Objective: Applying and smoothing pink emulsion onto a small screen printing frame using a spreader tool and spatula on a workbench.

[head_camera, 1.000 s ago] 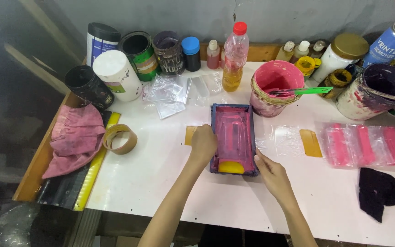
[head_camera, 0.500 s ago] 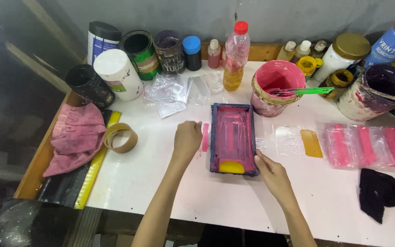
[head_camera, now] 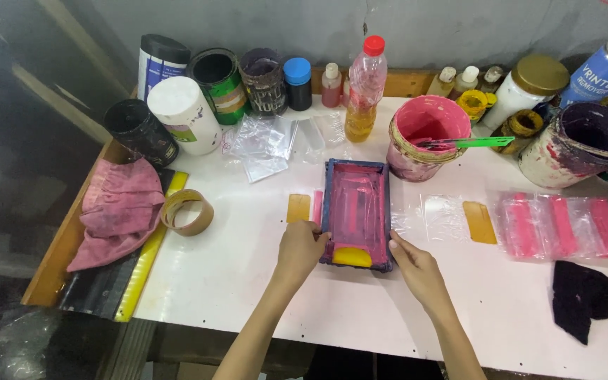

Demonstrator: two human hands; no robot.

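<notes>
A small blue-framed printing screen (head_camera: pixel 355 211) smeared with pink ink lies flat on the white table (head_camera: pixel 262 281). A yellow squeegee (head_camera: pixel 352 256) rests at its near end. My left hand (head_camera: pixel 301 247) grips the frame's near left corner. My right hand (head_camera: pixel 415 264) presses its fingertips on the near right corner. A clear bag with a pink stripe and a yellow card (head_camera: pixel 304 207) lies just left of the frame.
A pink ink bucket (head_camera: pixel 423 137) with a green stick stands behind the frame. Cans, jars and bottles line the back. A tape roll (head_camera: pixel 187 212) and pink rag (head_camera: pixel 117 211) lie left; printed bags (head_camera: pixel 564 225) and a dark cloth (head_camera: pixel 585 299) right.
My left hand slid from over the bag left of the frame back to the frame's near left corner, uncovering the pink-striped bag. My right hand stayed at the near right corner.
</notes>
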